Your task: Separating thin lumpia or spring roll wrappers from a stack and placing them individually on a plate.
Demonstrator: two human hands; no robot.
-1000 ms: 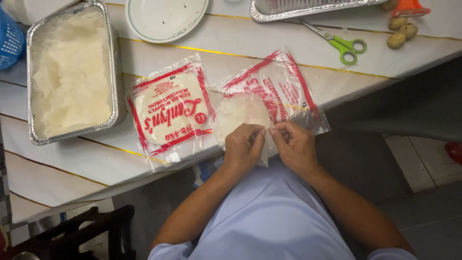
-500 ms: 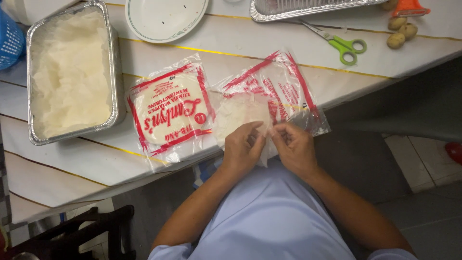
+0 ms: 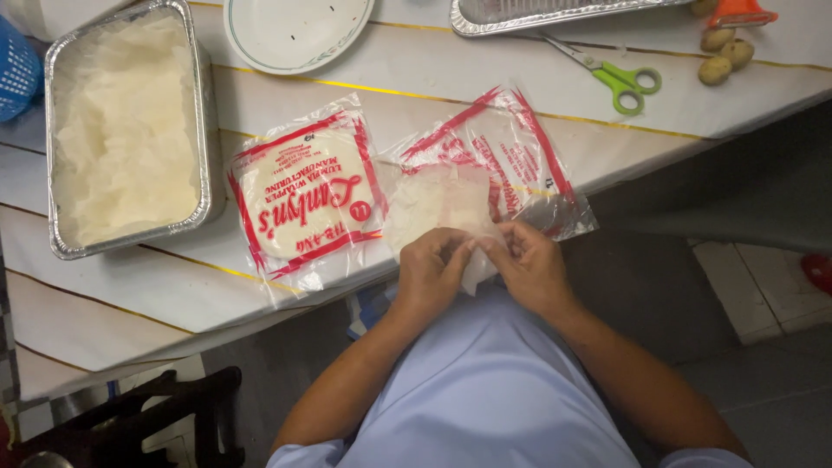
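Both your left hand and right hand pinch the thin wrapper stack at the tabletop edge, just right of the sealed red packet. Pull unevenly and a sheet likely tears, or the stack slides off the edge.

Bare counter open at upper centre; hemmed left by sealed wrapper pack, right by scissors.
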